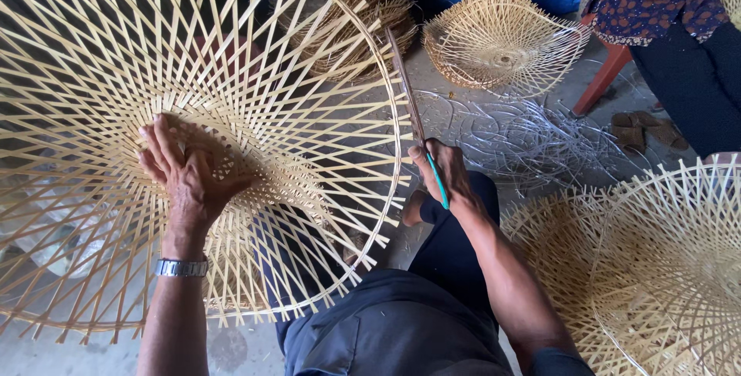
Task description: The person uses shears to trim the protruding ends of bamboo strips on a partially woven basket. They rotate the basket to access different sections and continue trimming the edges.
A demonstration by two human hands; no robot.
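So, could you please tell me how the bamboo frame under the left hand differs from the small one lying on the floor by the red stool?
The large bamboo frame fills most of the view, while the small frame looks far smaller. The left hand presses on the large frame's woven centre; nobody touches the small frame. The blade in the right hand lies against the large frame's rim; the small frame rests on the floor, dome up. Both are pale, round, openwork bamboo weaves.

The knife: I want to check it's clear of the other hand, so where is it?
In the head view the knife is right of centre, in the right hand, blade against the frame's rim.
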